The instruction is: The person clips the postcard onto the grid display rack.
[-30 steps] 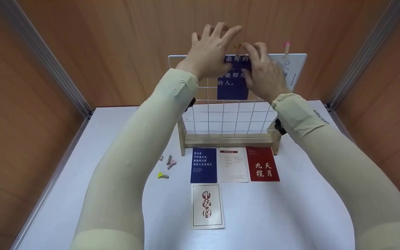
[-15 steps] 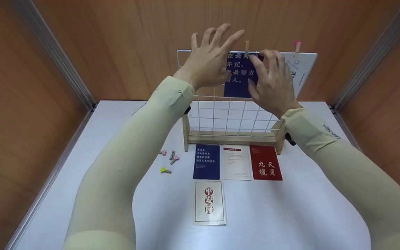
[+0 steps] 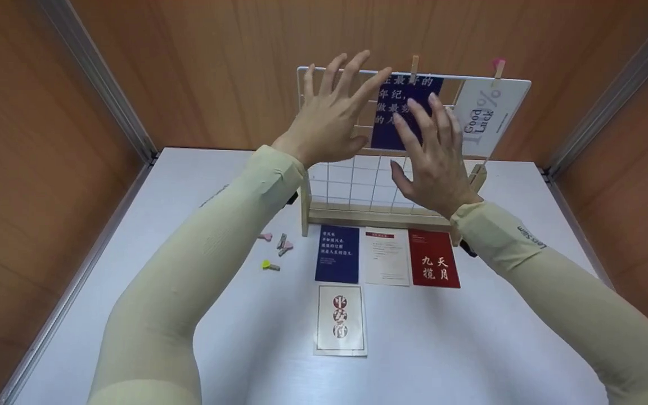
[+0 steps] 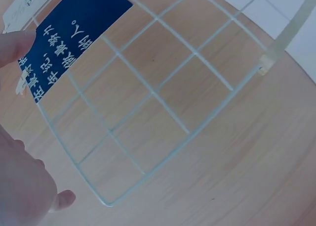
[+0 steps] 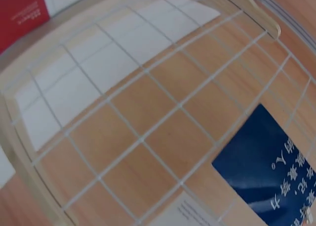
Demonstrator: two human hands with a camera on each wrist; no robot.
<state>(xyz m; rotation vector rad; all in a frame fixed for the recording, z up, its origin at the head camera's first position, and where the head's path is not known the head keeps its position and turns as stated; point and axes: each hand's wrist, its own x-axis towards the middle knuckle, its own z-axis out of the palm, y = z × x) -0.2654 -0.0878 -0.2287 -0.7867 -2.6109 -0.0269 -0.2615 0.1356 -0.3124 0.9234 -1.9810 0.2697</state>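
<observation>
You do best here to let the blue card [image 3: 387, 136] hang from its clothespin [image 3: 414, 66] and keep both hands clear of it. It sits beyond your fingertips, between your two hands, against the upper part of the wire rack [image 4: 153, 92], with the clothespin gripping near the middle of its top edge. Check that this edge runs level with the top bar; if it slants, pinch the clothespin and straighten the card rather than tugging a corner. Mind the Good Luck card [image 3: 487, 112] beyond your right hand: a sideways sweep could knock it askew. Draw back toward yourself, since a finger caught in the mesh could tip the rack.

Your left hand [image 3: 329, 118] is raised palm away from you, fingers fanned, thumb stretched toward the blue card, pinching nothing. Your right hand [image 3: 433, 152] is lower, its fingers loosely spread and pointing up in front of the card; it holds nothing either. Whether any fingertip touches the card, you cannot tell from these views. Below your hands, the loose clothespins [image 3: 283, 245] lie on the desk [image 3: 414, 349].
</observation>
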